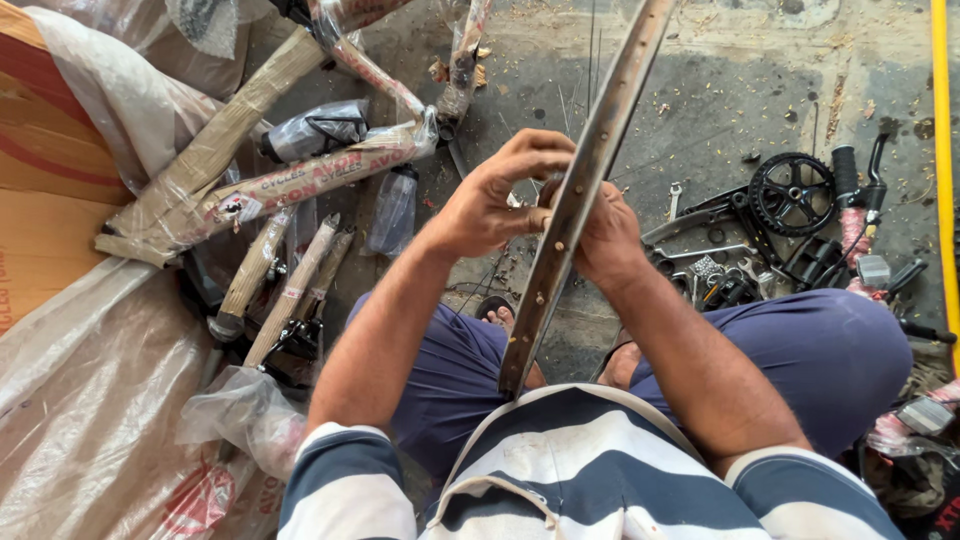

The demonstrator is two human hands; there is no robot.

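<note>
A rusty metal bicycle wheel rim (610, 110) stands on edge between my knees, running from my chest up to the top of the view. My left hand (495, 195) grips the rim's left side with fingers curled over its edge. My right hand (605, 235) holds the rim from the right, fingers pressed against it near small nipples in its holes. Thin spokes (592, 50) lie on the floor beyond the rim.
A paper-wrapped bicycle frame (290, 180) and wrapped parts lie at left on plastic sheeting (90, 400) and cardboard (40, 200). At right sit a black chainring with crank (792, 192), handlebar grips (850, 180), spanners and small parts. A yellow bar (940, 150) runs along the right edge.
</note>
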